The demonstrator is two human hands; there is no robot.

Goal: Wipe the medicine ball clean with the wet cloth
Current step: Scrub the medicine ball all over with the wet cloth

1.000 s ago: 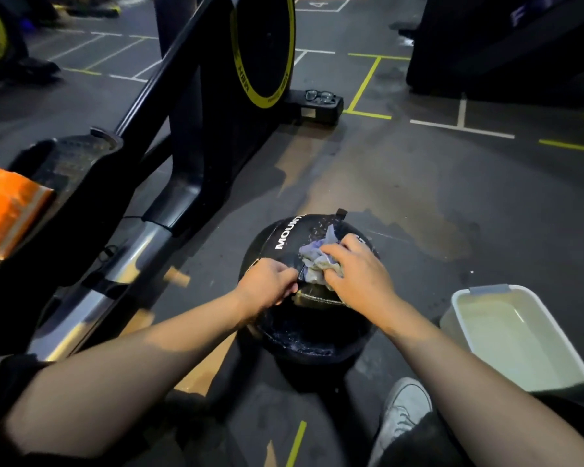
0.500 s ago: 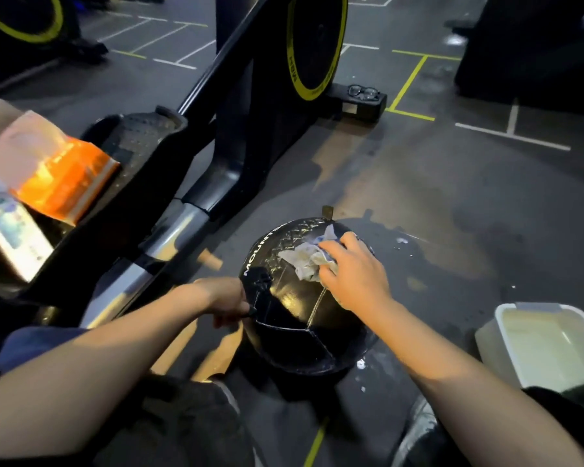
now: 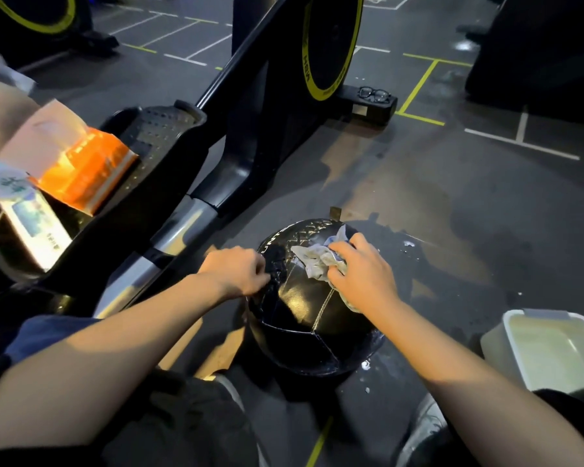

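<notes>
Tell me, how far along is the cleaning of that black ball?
Midway, I'd judge. Done: the black leather medicine ball already glistens wet on its near panels, and drips spot the floor beside it. In hand: the right hand presses the crumpled pale wet cloth onto the top while the left hand steadies the ball's side. Left: the far side and hidden underside.

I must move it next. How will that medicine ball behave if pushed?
The medicine ball is round, so it would probably roll. Its shiny panels look wet, likely slippery. The left hand steadies its side while the right hand presses the cloth.
</notes>
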